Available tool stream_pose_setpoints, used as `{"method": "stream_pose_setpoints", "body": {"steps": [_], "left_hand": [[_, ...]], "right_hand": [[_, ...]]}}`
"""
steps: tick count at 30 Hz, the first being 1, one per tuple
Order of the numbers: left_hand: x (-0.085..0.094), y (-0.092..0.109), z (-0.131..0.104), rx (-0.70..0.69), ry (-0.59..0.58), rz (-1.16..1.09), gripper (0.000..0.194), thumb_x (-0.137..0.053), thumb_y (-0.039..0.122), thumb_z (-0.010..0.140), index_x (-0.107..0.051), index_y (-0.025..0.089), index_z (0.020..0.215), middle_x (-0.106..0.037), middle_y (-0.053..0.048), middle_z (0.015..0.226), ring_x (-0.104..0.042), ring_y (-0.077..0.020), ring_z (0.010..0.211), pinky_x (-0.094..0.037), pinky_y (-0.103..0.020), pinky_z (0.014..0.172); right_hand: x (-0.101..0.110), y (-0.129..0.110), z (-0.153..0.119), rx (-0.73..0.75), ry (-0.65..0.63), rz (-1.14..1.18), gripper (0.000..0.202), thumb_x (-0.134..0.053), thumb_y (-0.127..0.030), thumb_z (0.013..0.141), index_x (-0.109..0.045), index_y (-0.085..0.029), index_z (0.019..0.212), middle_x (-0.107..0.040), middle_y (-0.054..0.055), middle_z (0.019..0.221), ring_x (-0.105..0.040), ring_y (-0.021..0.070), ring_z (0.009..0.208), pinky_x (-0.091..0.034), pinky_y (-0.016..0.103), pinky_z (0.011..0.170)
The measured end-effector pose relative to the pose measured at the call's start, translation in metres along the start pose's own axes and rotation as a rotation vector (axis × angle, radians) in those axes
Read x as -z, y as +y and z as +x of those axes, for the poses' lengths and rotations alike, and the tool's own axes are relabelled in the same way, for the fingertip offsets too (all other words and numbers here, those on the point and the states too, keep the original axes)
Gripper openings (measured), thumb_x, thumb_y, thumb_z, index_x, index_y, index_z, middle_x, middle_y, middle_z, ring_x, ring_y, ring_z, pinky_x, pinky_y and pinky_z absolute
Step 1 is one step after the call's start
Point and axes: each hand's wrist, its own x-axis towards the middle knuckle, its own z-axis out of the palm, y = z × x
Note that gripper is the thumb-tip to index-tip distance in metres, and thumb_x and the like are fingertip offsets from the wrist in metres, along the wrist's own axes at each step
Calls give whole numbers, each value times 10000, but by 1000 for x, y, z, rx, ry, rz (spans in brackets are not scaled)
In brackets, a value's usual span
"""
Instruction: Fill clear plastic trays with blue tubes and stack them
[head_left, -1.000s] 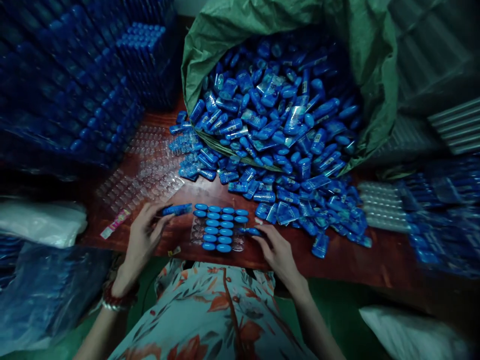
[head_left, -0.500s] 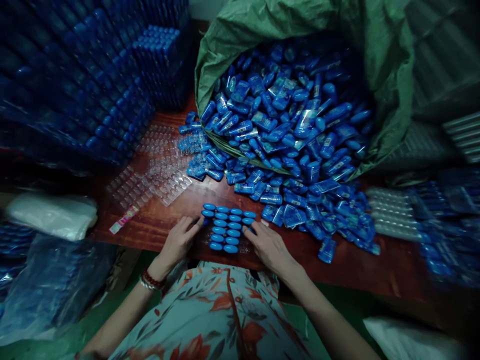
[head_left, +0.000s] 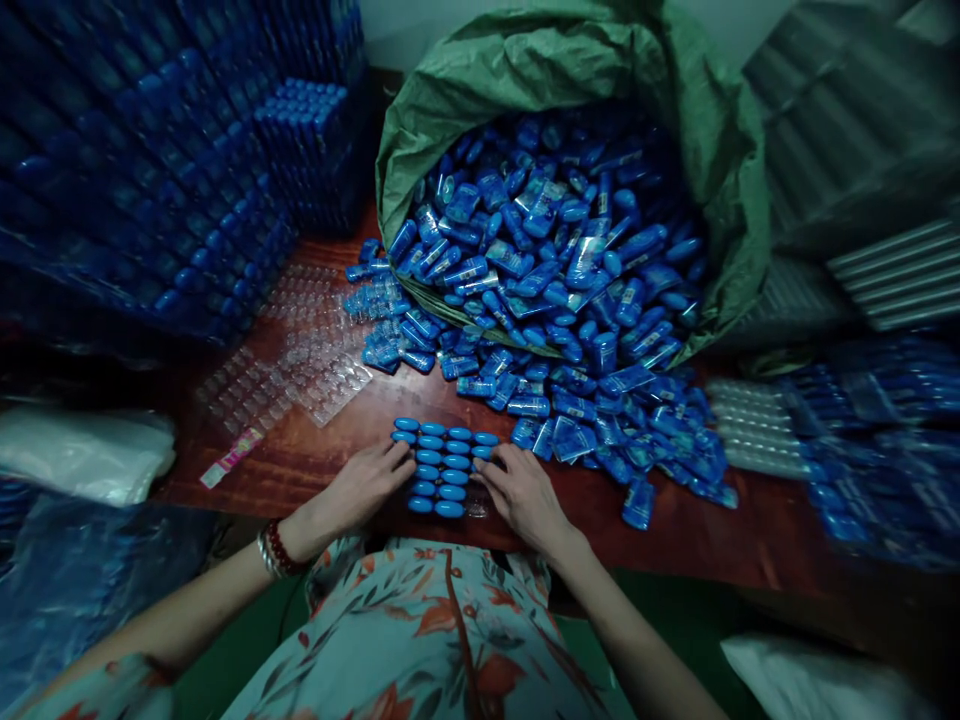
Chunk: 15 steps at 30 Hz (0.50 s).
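Observation:
Small blue bottles [head_left: 429,457] stand packed in rows, their rounded ends up, at the front of the table. Part of a clear plastic blister tray [head_left: 477,507] shows beside the lower right of these rows. My left hand [head_left: 367,485] is at the left side, its bent fingers closed against an outer bottle [head_left: 404,438]. On the opposite side my right hand [head_left: 523,492] has its thumb and fingers closed at a bottle [head_left: 482,452] in the right column. The fingertips of both hands are partly hidden.
A green woven sack [head_left: 517,75] spills loose blue bottles [head_left: 577,380] onto the wooden table [head_left: 330,465]. Clear blister trays [head_left: 322,375] and a pink-and-white strip [head_left: 231,459] lie to the left. Filled packs [head_left: 304,150] are stacked behind; more trays [head_left: 757,425] sit at right.
The camera view has shifted slightly, moving the scene left. My left fingers have come in closer along the left side of the rows; my right hand stays at the right side.

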Motion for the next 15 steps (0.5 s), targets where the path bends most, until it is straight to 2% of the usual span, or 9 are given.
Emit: {"method": "stream_pose_setpoints", "body": {"steps": [2,4,5,7,9,10,13,15], "left_hand": [[2,-6,-4,37,106,5,301,-442,112,849,-558,199,1113,-572,-98,1080,-544,-209,948,-463,-331,807],[11,-13,1,56,199,28,301,-429,145,872,-559,204,1137,-580,-99,1048,-554,-206,906,-462,-329,773],[17,-16,8,62,231,34,282,-419,154,883,-572,197,1116,-589,-94,999,-557,-200,867,-461,-321,744],[30,-20,36,67,252,15,250,-401,156,899,-592,183,1058,-592,-75,912,-558,-184,814,-459,-299,712],[38,-20,76,63,213,-20,215,-418,155,901,-589,176,1029,-591,-74,950,-570,-176,855,-463,-287,753],[38,-19,98,46,145,-25,193,-458,181,892,-578,171,1043,-587,-81,1004,-579,-181,871,-470,-288,758],[26,-13,157,37,-37,22,305,-504,128,848,-505,96,1151,-573,-160,1081,-595,-233,927,-487,-330,770],[16,-10,180,35,-105,47,374,-471,36,822,-467,70,1194,-586,-188,1062,-609,-246,918,-490,-344,758]], "right_hand": [[-1,12,1,-65,88,106,214,-466,-260,933,-665,-203,985,-589,52,847,-537,159,783,-418,286,710],[-2,29,8,-182,180,100,235,-443,-233,933,-665,-197,1003,-592,56,836,-539,173,791,-428,299,720],[-2,38,15,-227,186,46,248,-436,-207,926,-658,-191,1035,-600,70,866,-537,190,816,-428,312,722],[-3,53,32,-225,90,-124,306,-442,-134,888,-620,-185,1131,-608,113,1022,-520,237,911,-418,348,732],[-5,63,53,-133,-55,-289,424,-447,-61,835,-552,-175,1229,-564,143,1196,-489,275,1004,-399,377,753],[-8,65,62,-86,-108,-350,463,-443,-37,818,-524,-162,1257,-547,152,1234,-476,281,1029,-390,385,766],[-15,70,82,3,-182,-420,419,-438,-25,810,-534,-104,1210,-590,171,1148,-471,272,1026,-371,382,790],[-16,75,84,24,-201,-413,344,-443,-34,817,-575,-99,1128,-626,159,1047,-485,258,985,-368,368,779]]}}
